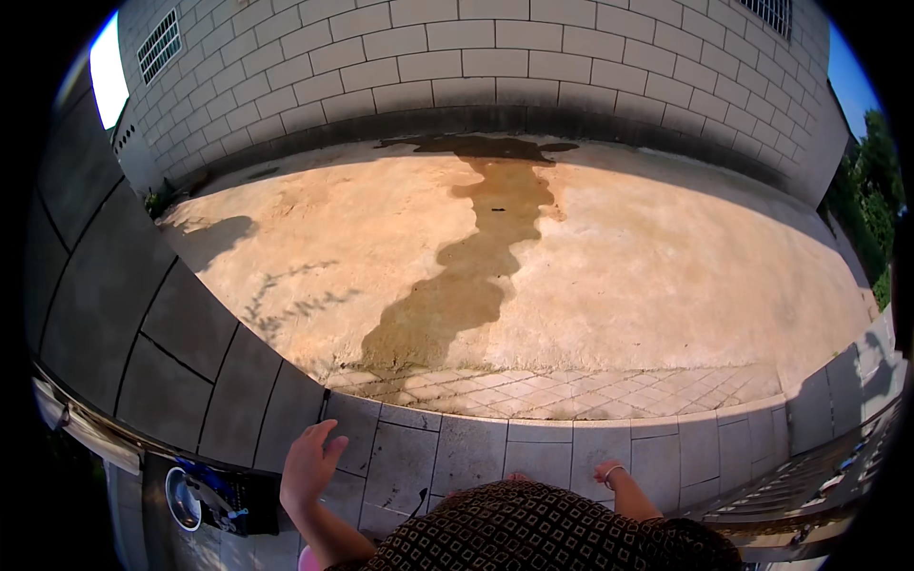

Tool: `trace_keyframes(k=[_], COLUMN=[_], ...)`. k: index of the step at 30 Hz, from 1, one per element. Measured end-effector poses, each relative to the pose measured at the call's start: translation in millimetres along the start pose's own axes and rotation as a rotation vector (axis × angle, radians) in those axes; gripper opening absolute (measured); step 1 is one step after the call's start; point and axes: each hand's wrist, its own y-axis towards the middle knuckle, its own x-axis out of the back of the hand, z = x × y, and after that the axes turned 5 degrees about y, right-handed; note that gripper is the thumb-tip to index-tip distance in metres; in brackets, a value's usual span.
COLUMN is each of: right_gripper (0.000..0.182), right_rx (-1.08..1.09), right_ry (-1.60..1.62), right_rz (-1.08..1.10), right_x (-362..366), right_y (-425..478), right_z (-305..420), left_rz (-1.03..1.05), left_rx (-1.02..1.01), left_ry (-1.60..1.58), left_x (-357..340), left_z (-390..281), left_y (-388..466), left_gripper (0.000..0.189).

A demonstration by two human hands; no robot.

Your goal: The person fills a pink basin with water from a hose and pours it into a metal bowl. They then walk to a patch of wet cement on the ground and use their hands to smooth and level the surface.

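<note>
My left hand (311, 460) is raised at the lower left with nothing in it, its thumb apart from the fingers, over the edge of the tiled floor. Lower and to the right, my right hand (609, 472) hangs beside the patterned dark garment (500, 528), with a bracelet at its wrist. Its fingers look curled, but the view is too small to tell whether it holds anything. Ahead of both hands, a wet streak (457, 285) runs across the sunlit concrete yard (643, 285) towards the far wall.
A metal basin (183, 499) and blue items lie at the lower left. Grey tiled wall (171, 321) rises on the left. A metal rack or railing (807, 492) stands at the lower right. Beyond the yard is a block-patterned wall (493, 53); a narrow crosshatched ramp (571, 392) borders the tiles.
</note>
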Motion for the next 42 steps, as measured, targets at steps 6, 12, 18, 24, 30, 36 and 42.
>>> trace_keyframes(k=[6,12,18,24,30,36,42], right_gripper=[0.026,0.021,0.022,0.019,0.02,0.022,0.022], right_rx=[-0.147,-0.102,-0.004,-0.282,0.087,-0.054,-0.038], right_ry=[0.31,-0.16,0.077,0.355,0.01,0.096,0.053], right_rz=[-0.031,-0.003,-0.015,-0.096,-0.1,-0.064,-0.024], right_x=[5,24,8,3,-15,-24,-16], right_y=[-23,-10,-17,-13,-6,2,-10], right_z=[29,-4,52,40,5,-2,16], left_rz=[-0.019,-0.026,-0.041,-0.016,-0.018,-0.011,0.012], left_rx=[0.034,-0.017,-0.045,-0.016,-0.02,-0.053,-0.054], left_ry=[0.022,-0.016,0.087,0.052,0.034,0.029,0.026], left_x=[1,-7,-3,-7,-12,-14,-19], left_z=[18,23,34,26,20,16,17], left_y=[-7,0,-6,-5,-3,-3,-9], left_gripper=[0.03,0.03,0.03,0.03,0.03,0.029,0.03])
